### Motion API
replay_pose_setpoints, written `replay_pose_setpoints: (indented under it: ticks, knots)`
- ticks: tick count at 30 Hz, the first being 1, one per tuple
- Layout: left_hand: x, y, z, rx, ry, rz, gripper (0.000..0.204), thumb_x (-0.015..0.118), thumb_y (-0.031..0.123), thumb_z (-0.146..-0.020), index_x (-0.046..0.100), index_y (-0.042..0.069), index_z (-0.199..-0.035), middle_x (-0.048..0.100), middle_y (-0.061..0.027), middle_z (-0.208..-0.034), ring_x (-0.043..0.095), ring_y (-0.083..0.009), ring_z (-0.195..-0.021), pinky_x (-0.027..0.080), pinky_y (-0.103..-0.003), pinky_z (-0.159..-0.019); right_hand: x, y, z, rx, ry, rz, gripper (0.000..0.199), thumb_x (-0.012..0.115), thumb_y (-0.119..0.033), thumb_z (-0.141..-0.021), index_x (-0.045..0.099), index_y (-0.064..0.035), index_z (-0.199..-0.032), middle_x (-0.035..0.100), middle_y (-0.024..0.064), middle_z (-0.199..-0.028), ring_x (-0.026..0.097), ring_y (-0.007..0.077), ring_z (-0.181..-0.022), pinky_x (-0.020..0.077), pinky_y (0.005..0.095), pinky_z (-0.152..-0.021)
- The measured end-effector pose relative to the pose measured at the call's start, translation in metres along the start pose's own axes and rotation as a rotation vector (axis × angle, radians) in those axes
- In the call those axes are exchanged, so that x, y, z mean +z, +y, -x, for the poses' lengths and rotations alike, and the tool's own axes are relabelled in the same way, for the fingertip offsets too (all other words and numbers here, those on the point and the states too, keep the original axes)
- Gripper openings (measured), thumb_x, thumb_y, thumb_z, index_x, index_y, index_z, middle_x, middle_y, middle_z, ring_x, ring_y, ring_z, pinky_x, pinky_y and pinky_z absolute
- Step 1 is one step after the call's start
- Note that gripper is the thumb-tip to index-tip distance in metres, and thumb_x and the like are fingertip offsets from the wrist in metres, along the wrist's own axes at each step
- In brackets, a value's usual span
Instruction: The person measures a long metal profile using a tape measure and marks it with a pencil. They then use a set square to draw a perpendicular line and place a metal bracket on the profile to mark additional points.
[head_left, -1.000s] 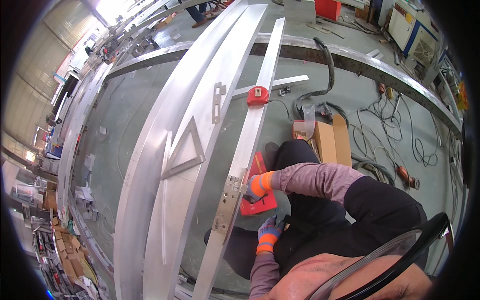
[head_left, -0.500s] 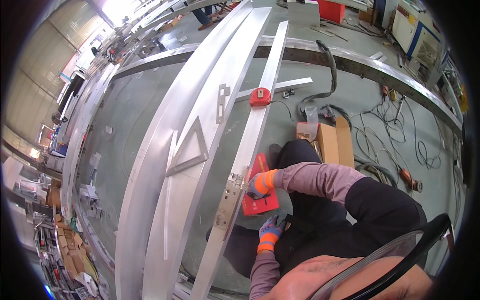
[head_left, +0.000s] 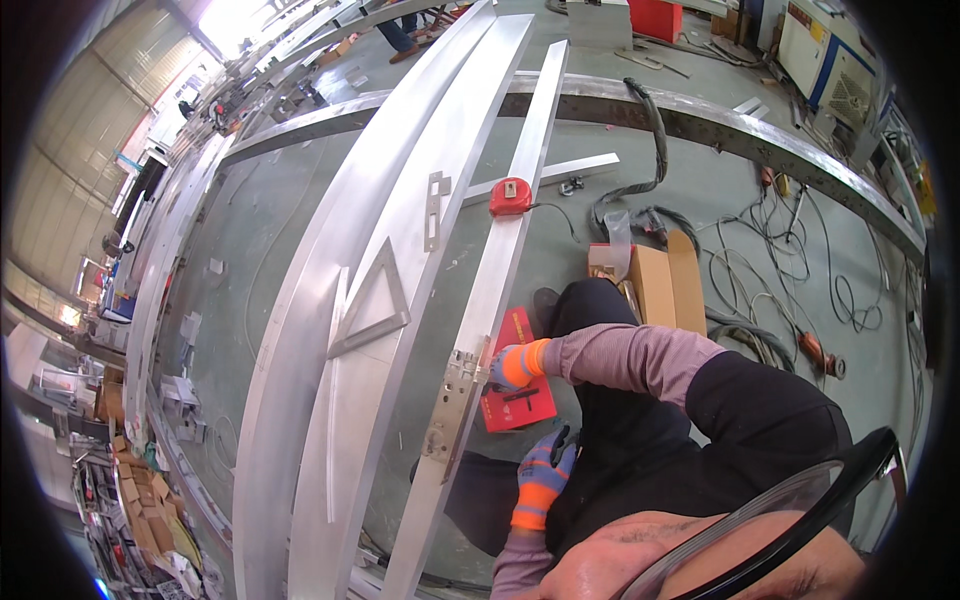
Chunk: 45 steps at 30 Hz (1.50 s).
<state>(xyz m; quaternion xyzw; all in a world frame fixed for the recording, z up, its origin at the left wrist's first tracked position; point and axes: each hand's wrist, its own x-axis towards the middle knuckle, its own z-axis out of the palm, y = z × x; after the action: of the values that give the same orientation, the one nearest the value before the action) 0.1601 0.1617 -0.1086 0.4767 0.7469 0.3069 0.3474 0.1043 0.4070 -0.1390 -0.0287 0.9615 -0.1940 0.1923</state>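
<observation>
A long metal door lock (head_left: 459,372) lies along the narrow aluminium bar (head_left: 500,260). At its upper end my gloved right hand (head_left: 516,367) is closed, fingers curled against the lock's edge; the fingertips are partly hidden. My gloved left hand (head_left: 545,470) is low beside my thigh, its fingers apart and nothing visible in them. Under the right hand a flat red box (head_left: 522,400) rests on the floor. A red tape measure (head_left: 511,196) sits farther up the bar. On the wide aluminium profile (head_left: 340,440) lie a triangular set square (head_left: 398,300) and a slotted metal plate (head_left: 433,215).
An open cardboard box (head_left: 650,285) stands beyond my knee. Tangled cables (head_left: 760,270) and an orange power tool (head_left: 820,355) lie on the floor to the right. A steel beam (head_left: 720,130) crosses behind. Cardboard scraps (head_left: 150,500) are piled at far left.
My left hand has shifted slightly and turned, its fingers now pointing upward beside my thigh. My right hand stays at the lock. The whole view has shifted a little.
</observation>
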Motion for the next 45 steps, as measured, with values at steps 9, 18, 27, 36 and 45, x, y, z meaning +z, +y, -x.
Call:
replay_pose_setpoints:
  ticks: [9,18,27,36,45]
  knots:
    - [-0.242,0.117,0.008,0.252,1.137,0.577,0.073,0.045,0.054,-0.099,0.025,0.013,-0.157,0.061,-0.0236,-0.121,0.067,-0.0269,-0.079,0.055,-0.037,-0.076,0.01,0.013,0.006,-0.093,0.041,-0.043,0.034,0.064,-0.03,-0.084,0.067,-0.0185,-0.116,0.072,0.011,-0.103,0.068,0.0349,-0.097,0.053,0.0464,-0.082]
    - [-0.241,0.109,-0.001,0.253,1.144,0.476,0.069,0.045,0.051,-0.1,0.031,0.011,-0.154,0.061,-0.0243,-0.124,0.066,-0.0271,-0.073,0.055,-0.036,-0.074,0.008,0.01,0.008,0.007,0.001,-0.024,0.038,0.067,-0.031,-0.082,0.067,-0.019,-0.118,0.072,0.012,-0.104,0.068,0.0341,-0.099,0.0526,0.0463,-0.083]
    - [-0.244,0.085,0.016,0.145,0.788,0.283,0.052,0.046,0.008,-0.095,0.044,-0.001,-0.146,0.064,-0.0209,-0.12,0.064,-0.0181,-0.087,0.052,-0.03,-0.077,-0.007,0.003,0.016,0.002,-0.042,-0.029,0.039,0.067,-0.03,-0.083,0.066,-0.0194,-0.121,0.071,0.0104,-0.112,0.066,0.0323,-0.107,0.0521,0.0454,-0.088]
    - [-0.19,0.032,0.025,0.098,0.719,0.38,0.049,0.049,-0.003,-0.09,0.05,-0.008,-0.139,0.064,-0.0188,-0.122,0.063,-0.0219,-0.106,0.053,-0.031,-0.089,-0.002,0.0,0.013,-0.042,-0.07,-0.073,0.046,0.071,-0.035,-0.083,0.065,-0.022,-0.127,0.068,0.0071,-0.122,0.063,0.0296,-0.116,0.0496,0.0431,-0.095]
    - [-0.185,0.025,0.021,0.09,0.679,0.31,0.047,0.054,0.001,-0.088,0.053,-0.01,-0.134,0.065,-0.022,-0.123,0.064,-0.0266,-0.112,0.049,-0.036,-0.098,-0.005,-0.004,0.01,-0.014,-0.104,-0.049,0.046,0.071,-0.034,-0.082,0.065,-0.0218,-0.126,0.069,0.0087,-0.118,0.064,0.0311,-0.113,0.0505,0.0441,-0.093]
